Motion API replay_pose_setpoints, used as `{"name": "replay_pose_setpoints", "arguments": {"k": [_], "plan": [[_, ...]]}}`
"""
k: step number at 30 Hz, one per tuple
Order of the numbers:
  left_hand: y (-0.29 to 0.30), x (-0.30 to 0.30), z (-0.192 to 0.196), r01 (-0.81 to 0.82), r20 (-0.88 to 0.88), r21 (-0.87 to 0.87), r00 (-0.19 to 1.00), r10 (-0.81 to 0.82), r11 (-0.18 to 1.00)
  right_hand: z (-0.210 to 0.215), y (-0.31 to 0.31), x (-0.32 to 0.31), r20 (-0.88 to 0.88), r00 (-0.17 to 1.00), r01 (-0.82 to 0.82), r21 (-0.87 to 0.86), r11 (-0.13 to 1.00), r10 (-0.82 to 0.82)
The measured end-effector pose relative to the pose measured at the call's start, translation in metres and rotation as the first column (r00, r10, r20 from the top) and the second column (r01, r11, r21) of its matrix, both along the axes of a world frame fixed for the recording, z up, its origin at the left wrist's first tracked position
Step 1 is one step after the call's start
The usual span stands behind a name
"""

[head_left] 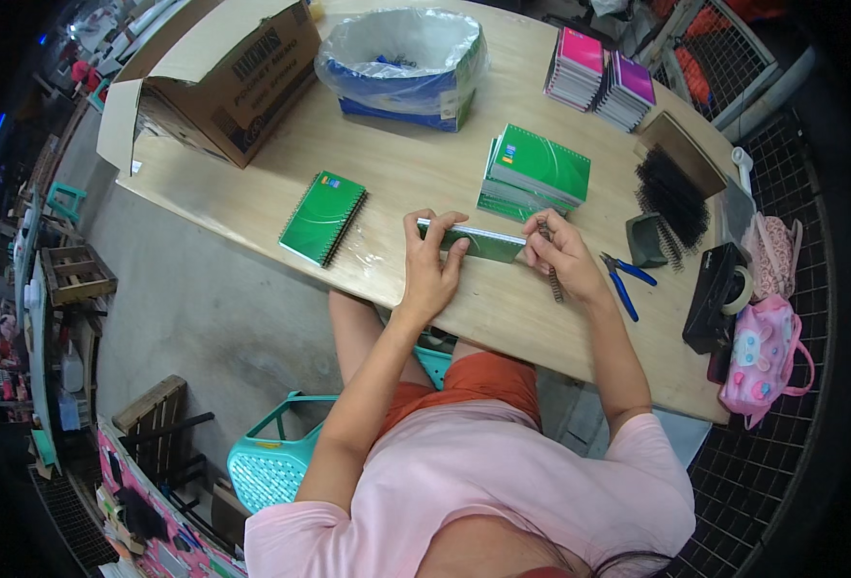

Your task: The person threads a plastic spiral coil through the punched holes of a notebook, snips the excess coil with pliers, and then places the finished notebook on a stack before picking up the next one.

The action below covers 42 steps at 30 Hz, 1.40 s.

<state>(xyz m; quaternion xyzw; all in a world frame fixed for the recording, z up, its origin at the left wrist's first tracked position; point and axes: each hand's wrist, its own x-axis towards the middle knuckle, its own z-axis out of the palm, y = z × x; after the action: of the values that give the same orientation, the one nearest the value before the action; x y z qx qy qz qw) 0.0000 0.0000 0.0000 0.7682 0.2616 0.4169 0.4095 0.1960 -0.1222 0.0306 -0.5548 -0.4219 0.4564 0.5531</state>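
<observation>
On its edge between my hands stands a green-covered notebook, its punched side facing up. My left hand grips its left end between thumb and fingers. At the other end, my right hand pinches a dark spiral binding wire that hangs down from the fingers. Whether the wire's tip sits in a hole is too small to tell. A spiral-bound green notebook lies to the left. Just beyond my hands is a stack of green notebooks. Blue-handled pliers rest right of my right hand.
Dark spiral wires lie by a small dark green container on the right. Pink and purple notebooks stand behind. A plastic-lined blue bin and cardboard box are at the back. A pink pouch sits at the right edge.
</observation>
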Motion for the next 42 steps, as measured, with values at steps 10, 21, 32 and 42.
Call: {"name": "replay_pose_setpoints", "arguments": {"k": [10, 21, 32, 42], "plan": [[-0.005, 0.000, -0.003, -0.053, -0.022, 0.095, 0.998, 0.056, 0.994, 0.014, -0.016, 0.004, 0.370, 0.917, 0.138, 0.066, 0.988, -0.153], [-0.005, 0.003, -0.003, -0.060, 0.050, 0.040, 0.997, 0.058, 0.997, 0.016, -0.012, 0.001, 0.446, 0.879, 0.155, 0.068, 0.986, -0.169], [-0.006, 0.002, -0.001, -0.073, -0.017, 0.088, 0.997, 0.075, 0.993, 0.017, -0.014, 0.000, 0.495, 0.866, 0.040, 0.064, 0.997, -0.067], [-0.007, 0.003, -0.005, -0.085, -0.009, 0.111, 0.996, 0.086, 0.990, 0.031, -0.015, -0.007, 0.707, 0.704, -0.007, 0.103, 0.995, -0.068]]}}
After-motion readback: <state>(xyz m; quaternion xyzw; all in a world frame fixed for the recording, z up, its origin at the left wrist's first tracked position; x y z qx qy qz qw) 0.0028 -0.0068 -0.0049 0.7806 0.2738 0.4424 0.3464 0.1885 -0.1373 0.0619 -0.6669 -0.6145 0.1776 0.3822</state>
